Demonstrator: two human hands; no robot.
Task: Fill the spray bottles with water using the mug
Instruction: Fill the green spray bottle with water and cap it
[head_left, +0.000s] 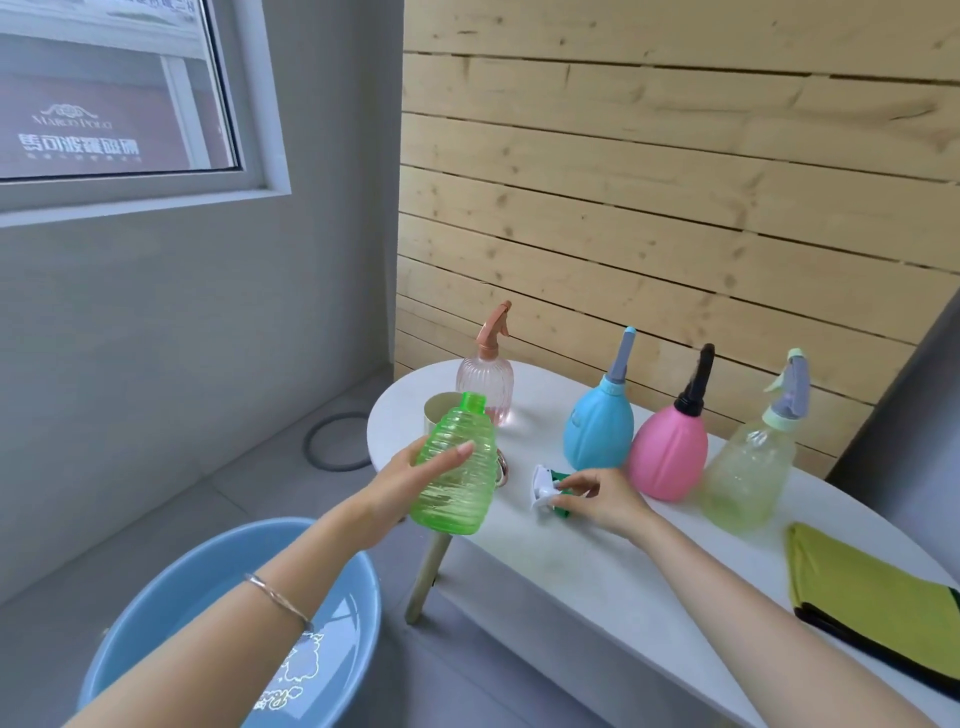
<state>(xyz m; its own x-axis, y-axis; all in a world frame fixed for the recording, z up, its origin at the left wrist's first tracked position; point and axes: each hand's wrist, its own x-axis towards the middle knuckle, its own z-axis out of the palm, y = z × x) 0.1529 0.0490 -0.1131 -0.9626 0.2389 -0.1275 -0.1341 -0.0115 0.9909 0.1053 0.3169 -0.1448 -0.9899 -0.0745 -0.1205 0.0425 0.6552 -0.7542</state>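
Your left grip (408, 483): clasps green bottle (460, 493).
Your right grip (597, 493): pinches spray head (543, 491), partly covered.
Mug (439, 408): mostly hidden beyond left grip.

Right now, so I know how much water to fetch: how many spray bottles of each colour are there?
Green bottle: 1
Clear pink bottle: 1
Blue bottle: 1
Pink bottle: 1
Pale yellow bottle: 1
Total: 5

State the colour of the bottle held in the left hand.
Translucent bright green bottle, clearest in the head view.
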